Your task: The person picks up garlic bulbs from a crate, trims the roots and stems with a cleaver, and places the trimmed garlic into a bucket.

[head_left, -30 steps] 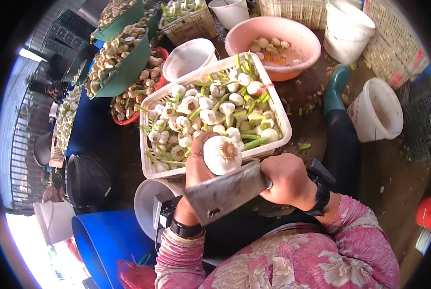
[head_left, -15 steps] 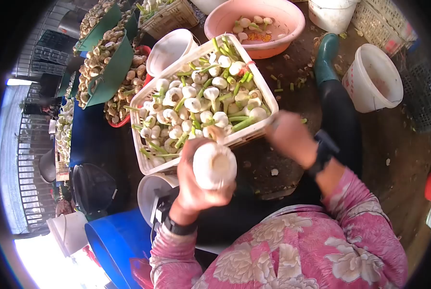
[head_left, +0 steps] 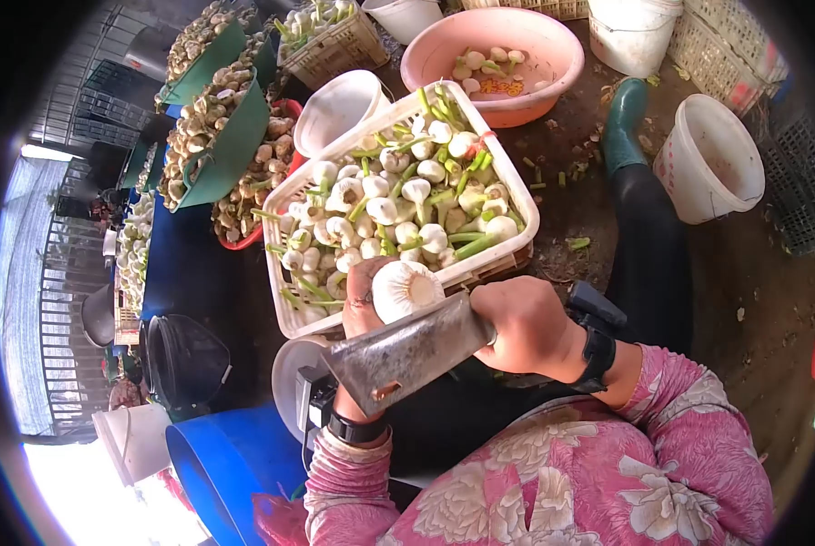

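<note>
My left hand (head_left: pixel 360 305) is wrapped around a white garlic bulb (head_left: pixel 398 288), its root end facing up towards me. A broad-bladed cleaver (head_left: pixel 416 348) is in my right hand (head_left: pixel 530 326), the fingers closed on its handle. The grey blade slants across in front of the bulb, its upper edge right at the root end, and covers part of my left hand and wrist. Just beyond both hands, a white plastic crate (head_left: pixel 527 207) is heaped with garlic bulbs (head_left: pixel 382 210), many with green stem stubs.
A pink basin (head_left: pixel 566 68) with several bulbs stands behind the crate. Around it are white buckets (head_left: pixel 689 173), green tubs (head_left: pixel 234 150) of unpeeled garlic and a blue barrel (head_left: pixel 225 455). A green boot (head_left: pixel 624 127) and scattered stem bits lie ahead on the right.
My right hand, blurred earlier, has come left to the bulb, and the cleaver now shows across it. My left hand has tilted the bulb towards the right. The whole view has shifted slightly.
</note>
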A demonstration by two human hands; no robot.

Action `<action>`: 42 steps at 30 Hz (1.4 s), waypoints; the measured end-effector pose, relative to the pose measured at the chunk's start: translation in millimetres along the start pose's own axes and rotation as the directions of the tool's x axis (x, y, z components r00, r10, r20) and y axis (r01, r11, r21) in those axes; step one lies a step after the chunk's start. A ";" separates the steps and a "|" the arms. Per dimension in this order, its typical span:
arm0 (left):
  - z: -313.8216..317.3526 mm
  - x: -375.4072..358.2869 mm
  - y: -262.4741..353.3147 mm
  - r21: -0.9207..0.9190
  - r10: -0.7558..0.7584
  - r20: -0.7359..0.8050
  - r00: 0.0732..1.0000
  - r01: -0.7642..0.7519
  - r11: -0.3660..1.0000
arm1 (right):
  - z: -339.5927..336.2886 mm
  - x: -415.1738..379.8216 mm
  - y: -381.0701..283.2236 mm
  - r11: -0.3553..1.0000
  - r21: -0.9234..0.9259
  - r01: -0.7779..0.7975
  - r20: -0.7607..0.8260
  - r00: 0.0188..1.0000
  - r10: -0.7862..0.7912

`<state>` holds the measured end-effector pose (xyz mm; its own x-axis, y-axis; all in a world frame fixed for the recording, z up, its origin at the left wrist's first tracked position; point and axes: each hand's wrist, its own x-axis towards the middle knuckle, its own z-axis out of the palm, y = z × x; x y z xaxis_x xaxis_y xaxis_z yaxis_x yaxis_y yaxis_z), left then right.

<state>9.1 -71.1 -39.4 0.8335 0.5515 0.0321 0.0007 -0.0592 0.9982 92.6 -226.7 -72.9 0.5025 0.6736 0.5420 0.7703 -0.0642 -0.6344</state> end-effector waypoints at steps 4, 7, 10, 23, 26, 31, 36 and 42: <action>-16.3 -7.0 0.8 0.350 0.135 0.168 0.976 -0.187 0.918 | 9.1 3.8 22.9 0.993 0.027 -0.114 0.013 0.993 0.113; -7.8 -1.6 14.4 0.402 0.489 0.284 0.825 -0.565 0.721 | 21.4 -17.1 78.3 0.861 -0.131 -0.492 0.057 0.863 0.502; -6.3 6.5 2.4 0.229 0.316 0.081 0.945 -0.327 0.917 | 11.9 -15.5 55.0 0.898 -0.052 -0.436 -0.166 0.891 0.423; -8.1 -0.8 0.2 0.535 0.271 0.162 0.949 -0.315 0.784 | 17.0 3.8 25.0 0.987 0.082 -0.136 0.042 0.990 0.132; -6.3 5.4 1.3 0.564 0.405 0.167 0.899 -0.424 0.709 | 34.1 -8.9 66.3 0.849 -0.111 -0.516 0.142 0.838 0.527; -10.4 4.1 2.1 0.551 0.433 0.180 0.883 -0.456 0.699 | 15.3 -8.1 33.7 0.929 0.016 -0.370 -0.038 0.928 0.370; -15.1 16.0 -10.1 0.507 0.567 0.246 0.786 -0.603 0.616 | 8.5 9.0 11.5 0.990 0.051 -0.133 -0.003 0.991 0.134; -11.7 4.6 5.6 0.597 0.467 0.141 0.873 -0.452 0.663 | 34.1 -6.2 60.0 0.838 -0.192 -0.511 0.184 0.820 0.542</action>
<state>6.4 -59.2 -33.1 0.8057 0.3362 0.4876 -0.0460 -0.7853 0.6174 122.3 -209.6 -133.0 0.7573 0.6531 -0.0007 0.4645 -0.5393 -0.7024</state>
